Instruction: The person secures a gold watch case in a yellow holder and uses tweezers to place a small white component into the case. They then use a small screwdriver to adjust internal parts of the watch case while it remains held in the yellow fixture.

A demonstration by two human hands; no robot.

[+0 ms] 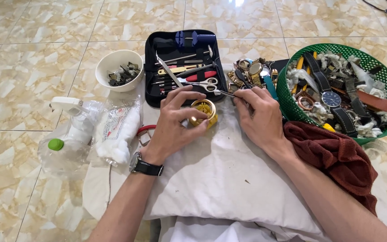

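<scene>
My left hand [172,123], with a black wristwatch on its wrist, grips a gold-coloured watch case [204,113] over a white pillow [220,179]. My right hand [260,117] holds a thin metal tool [225,93] whose tip points left, just above the watch case. Both hands rest close together at the pillow's far edge.
A black open tool kit [182,62] with scissors and tweezers lies beyond my hands. A white bowl [118,69] of small parts sits left. A green basket [341,89] of watches and straps stands right, above a dark red cloth [337,157]. A spray bottle [75,121] and bagged cotton [117,130] lie left.
</scene>
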